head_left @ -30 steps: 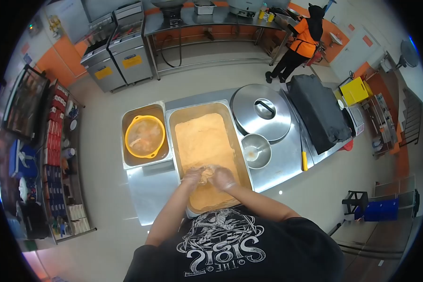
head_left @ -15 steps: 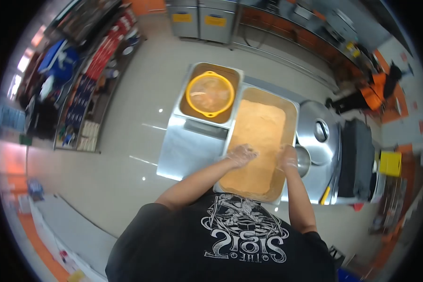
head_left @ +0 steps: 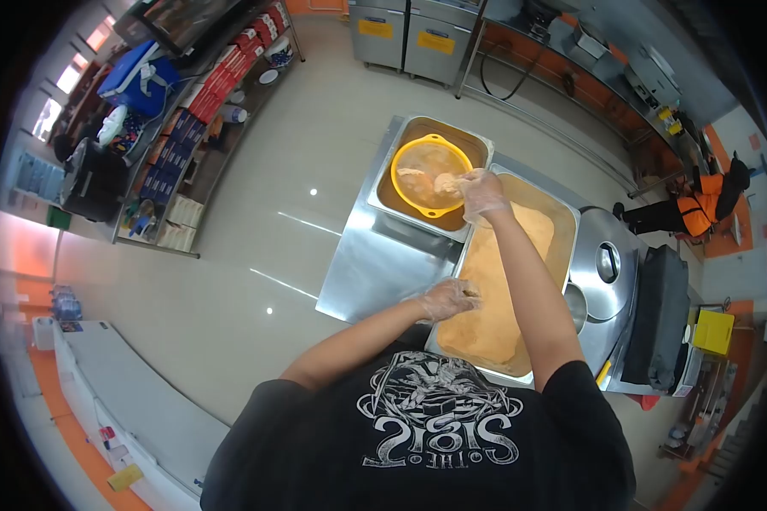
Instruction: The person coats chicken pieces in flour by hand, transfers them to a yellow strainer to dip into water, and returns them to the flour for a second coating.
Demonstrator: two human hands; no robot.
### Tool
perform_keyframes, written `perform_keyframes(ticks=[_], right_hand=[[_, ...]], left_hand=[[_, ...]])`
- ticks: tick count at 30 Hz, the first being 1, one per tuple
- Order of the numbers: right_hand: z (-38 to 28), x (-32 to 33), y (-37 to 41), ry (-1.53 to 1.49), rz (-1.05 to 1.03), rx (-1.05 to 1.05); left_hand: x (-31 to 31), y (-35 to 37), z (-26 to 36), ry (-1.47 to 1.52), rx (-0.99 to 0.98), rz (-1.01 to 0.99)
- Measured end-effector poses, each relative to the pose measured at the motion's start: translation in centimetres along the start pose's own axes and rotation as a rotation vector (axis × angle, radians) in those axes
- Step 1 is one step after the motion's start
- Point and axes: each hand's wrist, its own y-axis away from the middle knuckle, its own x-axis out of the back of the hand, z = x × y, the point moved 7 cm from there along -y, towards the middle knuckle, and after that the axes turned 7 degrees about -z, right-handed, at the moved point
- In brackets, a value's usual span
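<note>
My right hand [head_left: 483, 194], in a clear plastic glove, reaches to the right rim of a round yellow basket [head_left: 433, 212]. Its fingers are closed on a lumpy, pale coated chicken piece [head_left: 445, 183] over the cloudy liquid and pieces inside. That basket sits in a deep steel pan [head_left: 382, 198]. My left hand [head_left: 450, 300], gloved likewise, is low over the orange-tan flour [head_left: 494, 319] in a long steel pan [head_left: 568, 247]. Its fingers are loosely bent and apart, and nothing shows in them. My right forearm hides part of the flour.
A steel tabletop [head_left: 358, 264] extends left of the pans. To the right are a round steel lid [head_left: 601, 277], a partly hidden steel bowl [head_left: 576, 307] and a dark grey box-like object [head_left: 656, 315]. A person in an orange vest [head_left: 697, 213] stands further right. Loaded shelves [head_left: 196, 128] line the left.
My right hand has moved from the right side of the flour pan up and left to the yellow basket. My left hand stays over the flour. The camera view has shifted.
</note>
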Motion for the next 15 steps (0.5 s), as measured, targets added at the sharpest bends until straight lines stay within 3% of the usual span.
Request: perform_keyframes(ticks=[3, 6, 8, 9, 11, 15], right_hand=[[-0.4, -3.3, -2.2, -0.198, -0.117, -0.028], [-0.5, -3.7, -4.2, 0.054, -0.076, -0.030], [-3.1, -3.0, -4.8, 0.427, 0.061, 0.163], [-3.7, -3.4, -4.9, 0.425, 0.057, 0.158], [-5.8, -6.5, -4.7, 0.704, -0.170, 0.246], [-7.6, -10.4, -5.2, 0.689, -0.215, 0.375]], left_hand=[[3.1, 1.6, -0.8, -0.017, 0.006, 0.120], [7.3, 4.4, -1.1, -0.005, 0.016, 0.226], [9.7, 5.9, -2.5, -0.023, 0.004, 0.283], [10.9, 6.6, -3.1, -0.046, -0.010, 0.337], [12.4, 8.0, -3.3, 0.000, 0.073, 0.357], [13.4, 8.2, -5.1, 0.159, 0.176, 0.374]])
